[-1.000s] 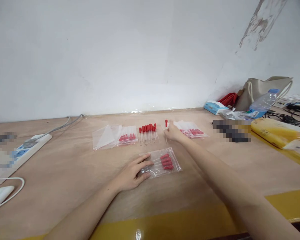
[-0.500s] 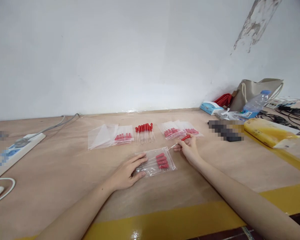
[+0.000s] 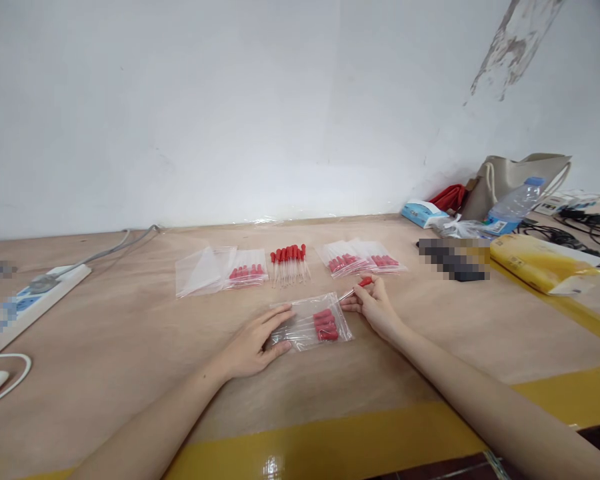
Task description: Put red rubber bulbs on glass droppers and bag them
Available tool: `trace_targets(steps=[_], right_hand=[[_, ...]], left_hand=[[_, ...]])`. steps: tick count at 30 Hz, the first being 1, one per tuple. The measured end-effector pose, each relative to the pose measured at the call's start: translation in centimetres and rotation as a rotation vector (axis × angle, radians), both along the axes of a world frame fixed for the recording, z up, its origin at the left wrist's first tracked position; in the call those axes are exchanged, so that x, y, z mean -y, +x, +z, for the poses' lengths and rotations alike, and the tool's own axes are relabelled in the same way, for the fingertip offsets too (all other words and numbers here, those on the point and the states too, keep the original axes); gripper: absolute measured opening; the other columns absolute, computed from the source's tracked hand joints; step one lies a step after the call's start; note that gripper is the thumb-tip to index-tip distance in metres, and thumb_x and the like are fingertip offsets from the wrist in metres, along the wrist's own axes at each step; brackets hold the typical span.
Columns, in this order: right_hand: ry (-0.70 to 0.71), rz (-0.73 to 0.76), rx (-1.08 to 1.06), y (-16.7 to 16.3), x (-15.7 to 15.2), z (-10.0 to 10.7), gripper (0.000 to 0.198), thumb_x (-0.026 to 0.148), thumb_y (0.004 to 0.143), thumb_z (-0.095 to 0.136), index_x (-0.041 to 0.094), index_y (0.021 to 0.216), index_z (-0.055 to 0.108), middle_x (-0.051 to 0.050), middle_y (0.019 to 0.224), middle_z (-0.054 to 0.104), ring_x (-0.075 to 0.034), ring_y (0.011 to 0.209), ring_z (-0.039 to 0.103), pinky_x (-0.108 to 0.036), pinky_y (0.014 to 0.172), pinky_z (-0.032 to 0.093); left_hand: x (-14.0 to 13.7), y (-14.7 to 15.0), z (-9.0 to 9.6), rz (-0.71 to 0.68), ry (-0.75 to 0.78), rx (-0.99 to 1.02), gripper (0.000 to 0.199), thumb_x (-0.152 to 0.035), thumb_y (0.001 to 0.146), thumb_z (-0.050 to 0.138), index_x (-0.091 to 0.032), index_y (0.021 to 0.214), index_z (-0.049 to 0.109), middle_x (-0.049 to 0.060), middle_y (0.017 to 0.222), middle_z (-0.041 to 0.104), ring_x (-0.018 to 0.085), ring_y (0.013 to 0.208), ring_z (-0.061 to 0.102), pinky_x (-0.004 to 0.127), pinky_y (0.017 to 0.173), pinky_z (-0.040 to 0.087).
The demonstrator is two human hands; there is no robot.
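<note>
Flat on the table in front of me lies a clear zip-lock bag (image 3: 306, 340) with several red-bulbed glass droppers (image 3: 325, 325) inside. My left hand (image 3: 255, 341) holds the bag's left end, thumb at the near edge and fingers over the far edge. Just beyond the bag's right end, my right hand (image 3: 373, 305) pinches another dropper (image 3: 364, 283) by its red bulb. That dropper's thin glass tip points left, at the mouth of the bag; whether it is inside is hard to see. Behind the bag, several loose droppers (image 3: 289, 255) lie side by side.
Filled bags (image 3: 249, 268) sit at the back left beside flat plastic bags (image 3: 195, 272), and more filled bags (image 3: 360, 257) at the back right. A power strip (image 3: 55, 297) stands left. On the right are a yellow pack (image 3: 535, 263), a bottle (image 3: 517, 203) and cables (image 3: 555, 240).
My right hand has come slightly down and left with the dropper, bringing its tip closer to the bag's right end. The left hand has barely moved.
</note>
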State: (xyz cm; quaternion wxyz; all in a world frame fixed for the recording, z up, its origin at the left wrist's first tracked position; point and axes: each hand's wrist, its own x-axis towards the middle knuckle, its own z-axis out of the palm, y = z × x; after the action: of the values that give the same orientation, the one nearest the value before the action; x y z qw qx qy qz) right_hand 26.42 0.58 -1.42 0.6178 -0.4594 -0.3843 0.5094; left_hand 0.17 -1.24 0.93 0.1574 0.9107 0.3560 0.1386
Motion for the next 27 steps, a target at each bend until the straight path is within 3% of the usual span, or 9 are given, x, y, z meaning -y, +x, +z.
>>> trace_targets(steps=[4, 11, 16, 22, 27], right_hand=[[-0.023, 0.090, 0.016, 0.4, 0.2, -0.1, 0.030, 0.034, 0.069, 0.058, 0.023, 0.087, 0.037, 0.006, 0.067, 0.056, -0.012, 0.059, 0.062, -0.030, 0.064, 0.052], [0.072, 0.338, 0.467, 0.7, 0.0, 0.0, 0.027, 0.032, 0.062, 0.066, 0.016, 0.082, 0.061, -0.002, 0.076, 0.064, -0.012, 0.064, 0.059, -0.027, 0.063, 0.048], [0.036, 0.192, 0.434, -0.2, -0.3, 0.3, 0.027, 0.029, 0.054, 0.071, 0.015, 0.074, 0.059, -0.001, 0.065, 0.064, -0.013, 0.057, 0.058, -0.027, 0.057, 0.048], [0.018, 0.290, 0.299, -0.9, -0.6, -0.6, 0.029, 0.037, 0.056, 0.070, 0.015, 0.072, 0.062, -0.004, 0.069, 0.067, -0.016, 0.060, 0.062, -0.030, 0.060, 0.050], [0.047, 0.199, 0.383, -1.3, -1.0, -1.4, 0.026, 0.039, 0.060, 0.068, 0.016, 0.072, 0.066, -0.004, 0.068, 0.067, -0.018, 0.060, 0.062, -0.031, 0.056, 0.050]], left_hand=[[0.1, 0.0, 0.1, 0.005, -0.002, 0.010, 0.049, -0.039, 0.086, 0.042, -0.027, 0.133, 0.031, 0.003, 0.139, 0.033, 0.021, 0.124, 0.034, 0.040, 0.103, 0.030], [0.2, 0.1, 0.2, 0.015, -0.011, 0.013, 0.052, -0.040, 0.086, 0.042, -0.027, 0.134, 0.028, 0.003, 0.139, 0.033, 0.022, 0.124, 0.034, 0.039, 0.102, 0.031], [0.2, 0.1, 0.2, 0.010, -0.005, 0.011, 0.052, -0.039, 0.086, 0.042, -0.027, 0.134, 0.027, 0.002, 0.139, 0.033, 0.021, 0.125, 0.034, 0.038, 0.102, 0.031], [0.2, 0.2, 0.2, 0.010, -0.001, 0.013, 0.053, -0.038, 0.086, 0.042, -0.027, 0.135, 0.025, 0.002, 0.140, 0.032, 0.020, 0.125, 0.033, 0.037, 0.102, 0.030], [0.1, 0.1, 0.1, 0.003, 0.000, 0.010, 0.052, -0.036, 0.086, 0.043, -0.028, 0.135, 0.027, 0.003, 0.140, 0.032, 0.021, 0.125, 0.033, 0.039, 0.102, 0.031]])
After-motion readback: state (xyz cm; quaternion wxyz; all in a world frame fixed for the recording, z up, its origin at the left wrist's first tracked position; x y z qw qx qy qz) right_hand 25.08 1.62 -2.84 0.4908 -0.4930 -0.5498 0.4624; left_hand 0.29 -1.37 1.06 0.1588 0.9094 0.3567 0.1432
